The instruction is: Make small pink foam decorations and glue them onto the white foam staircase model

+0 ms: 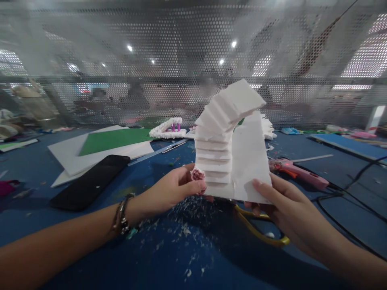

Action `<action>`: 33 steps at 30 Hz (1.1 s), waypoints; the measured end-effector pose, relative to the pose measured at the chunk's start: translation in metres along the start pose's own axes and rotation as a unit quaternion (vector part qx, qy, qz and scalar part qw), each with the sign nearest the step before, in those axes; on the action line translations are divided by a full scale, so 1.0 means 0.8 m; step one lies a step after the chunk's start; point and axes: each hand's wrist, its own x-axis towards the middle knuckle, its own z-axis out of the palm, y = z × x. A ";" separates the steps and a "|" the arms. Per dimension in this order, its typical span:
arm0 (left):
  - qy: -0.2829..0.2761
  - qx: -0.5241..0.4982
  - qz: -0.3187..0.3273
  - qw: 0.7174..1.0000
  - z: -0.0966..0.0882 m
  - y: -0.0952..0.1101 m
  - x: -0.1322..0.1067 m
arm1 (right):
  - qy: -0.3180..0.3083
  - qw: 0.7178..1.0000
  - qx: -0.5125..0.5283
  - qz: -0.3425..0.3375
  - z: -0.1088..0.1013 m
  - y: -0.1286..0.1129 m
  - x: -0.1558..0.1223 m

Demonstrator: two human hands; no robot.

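A white foam-board staircase model (216, 151) stands tilted up above the table, its steps curving to the right at the top. My left hand (178, 185) is closed at its lower left edge, thumb in front. A small crumpled pinkish-red piece (198, 174) edged in white shows between that thumb and fingers; whether it is stuck to the model I cannot tell. My right hand (279, 195) grips the lower right corner of the model's flat base, thumb on the front face. Part of the fingers of both hands is hidden behind the board.
Yellow-handled scissors (260, 229) lie under the model. At right are a pink glue gun (302, 171), black cables (335, 197) and a blue board (350, 145). A black phone (90, 183), green sheet (115, 140) and white-and-purple model (167, 128) sit left. White crumbs litter the table.
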 end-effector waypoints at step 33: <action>0.072 0.092 0.023 0.993 -0.007 0.008 0.004 | -0.015 0.999 -0.028 -0.016 -0.002 0.008 0.006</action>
